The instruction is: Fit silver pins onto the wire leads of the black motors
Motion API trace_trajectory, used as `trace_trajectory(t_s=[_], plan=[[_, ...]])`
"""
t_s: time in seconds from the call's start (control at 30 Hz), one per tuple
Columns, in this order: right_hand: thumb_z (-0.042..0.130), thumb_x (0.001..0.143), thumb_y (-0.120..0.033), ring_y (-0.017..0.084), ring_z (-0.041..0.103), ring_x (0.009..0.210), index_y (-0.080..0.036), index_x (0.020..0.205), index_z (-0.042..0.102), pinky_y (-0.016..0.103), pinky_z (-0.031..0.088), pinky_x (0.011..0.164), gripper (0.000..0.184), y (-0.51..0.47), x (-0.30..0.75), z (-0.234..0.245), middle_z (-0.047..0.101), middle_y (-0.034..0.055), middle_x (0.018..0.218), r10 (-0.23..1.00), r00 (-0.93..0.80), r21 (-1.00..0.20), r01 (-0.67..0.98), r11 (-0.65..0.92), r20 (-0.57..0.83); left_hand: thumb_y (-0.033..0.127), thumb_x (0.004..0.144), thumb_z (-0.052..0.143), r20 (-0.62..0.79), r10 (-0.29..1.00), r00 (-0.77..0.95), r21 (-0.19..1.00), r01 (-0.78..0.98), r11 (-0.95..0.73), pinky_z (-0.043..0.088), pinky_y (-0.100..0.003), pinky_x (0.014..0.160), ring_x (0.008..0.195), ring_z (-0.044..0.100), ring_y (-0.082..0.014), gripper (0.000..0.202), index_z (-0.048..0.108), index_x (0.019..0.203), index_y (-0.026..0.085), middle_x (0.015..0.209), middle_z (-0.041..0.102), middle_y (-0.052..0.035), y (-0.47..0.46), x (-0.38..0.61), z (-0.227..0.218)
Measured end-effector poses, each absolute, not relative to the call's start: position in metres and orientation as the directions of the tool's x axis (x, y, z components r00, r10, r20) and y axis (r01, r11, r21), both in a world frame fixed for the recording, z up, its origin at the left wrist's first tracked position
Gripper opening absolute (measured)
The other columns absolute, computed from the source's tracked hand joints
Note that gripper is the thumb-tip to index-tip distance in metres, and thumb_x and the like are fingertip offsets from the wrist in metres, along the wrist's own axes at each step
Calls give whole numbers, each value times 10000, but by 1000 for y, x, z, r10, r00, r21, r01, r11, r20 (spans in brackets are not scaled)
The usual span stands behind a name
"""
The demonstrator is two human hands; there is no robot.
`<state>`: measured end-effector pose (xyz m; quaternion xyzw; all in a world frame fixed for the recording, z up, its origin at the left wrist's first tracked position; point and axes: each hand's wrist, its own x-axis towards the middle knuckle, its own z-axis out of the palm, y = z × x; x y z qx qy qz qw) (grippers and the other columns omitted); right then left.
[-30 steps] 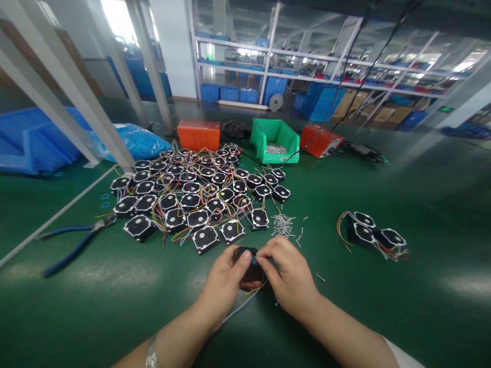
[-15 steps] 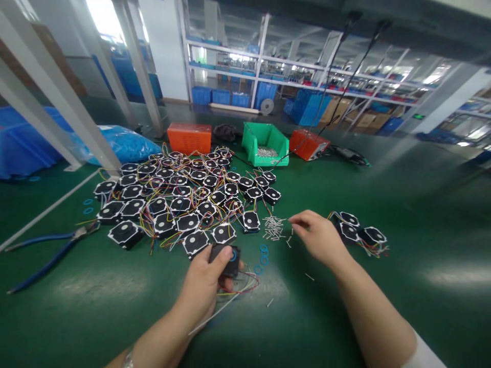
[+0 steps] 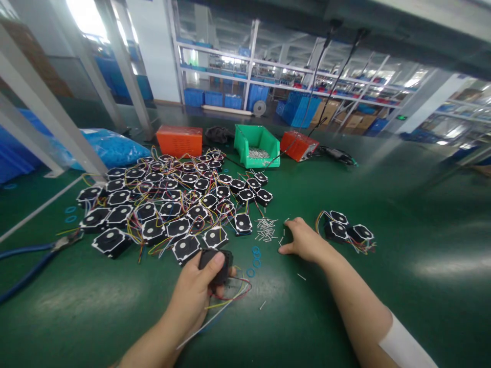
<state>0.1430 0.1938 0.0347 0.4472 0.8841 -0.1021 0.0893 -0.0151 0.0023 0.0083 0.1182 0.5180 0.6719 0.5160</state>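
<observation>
My left hand [image 3: 195, 289] is closed around a black stepper motor [image 3: 227, 266], thumb on its upper face. Coloured wires [image 3: 240, 291] trail from the motor toward me. Over the mat, my right hand [image 3: 305, 243] is open, thumb and forefinger spread, at a few loose screws [image 3: 281, 240]. Just left of its fingers lies a pile of silver screws [image 3: 265, 230]. Several blue rings [image 3: 256, 257] rest between the two hands. A large group of wired motors [image 3: 169, 209] spreads out beyond my left hand.
Several more motors [image 3: 339, 230] sit right of my right hand. A green bin [image 3: 264, 162] holding small metal parts stands between two orange boxes [image 3: 179, 142]. Blue-handled pliers [image 3: 63, 243] lie at left, near a metal post [image 3: 63, 102]. Black cables [image 3: 337, 76] hang from above.
My right hand's fingers have spread apart, the thumb coming down toward the loose screws. The blue ring seen on the held motor no longer shows. The view has shifted slightly.
</observation>
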Motion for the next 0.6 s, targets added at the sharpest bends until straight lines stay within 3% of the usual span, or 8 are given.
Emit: trace_trajectory(t_s=[0.23, 0.4, 0.6], plan=[[634, 744, -103, 123, 533, 727, -127, 829, 625, 172, 369, 607, 88, 187, 130, 35, 565, 23, 786, 754, -607, -93, 790, 606, -250, 453, 602, 670, -432, 762, -483, 721, -692, -30, 349, -175, 322, 384, 439, -74, 398, 499, 747, 125, 568, 575, 4, 7, -15, 12], [576, 756, -55, 148, 517, 762, -120, 758, 610, 194, 341, 631, 73, 182, 129, 32, 556, 44, 792, 709, -673, -36, 730, 683, -211, 501, 578, 662, -467, 706, -532, 695, -715, -79, 385, -182, 358, 479, 477, -95, 428, 532, 784, 149, 606, 560, 25, 7, -17, 14], [593, 754, -79, 142, 519, 747, -129, 801, 614, 188, 339, 626, 72, 186, 129, 31, 556, 42, 808, 686, -696, 3, 701, 713, -213, 624, 641, 534, -538, 655, -531, 747, -660, 79, 399, -190, 397, 417, 480, -92, 518, 537, 848, 149, 525, 525, 30, 2, -21, 10]])
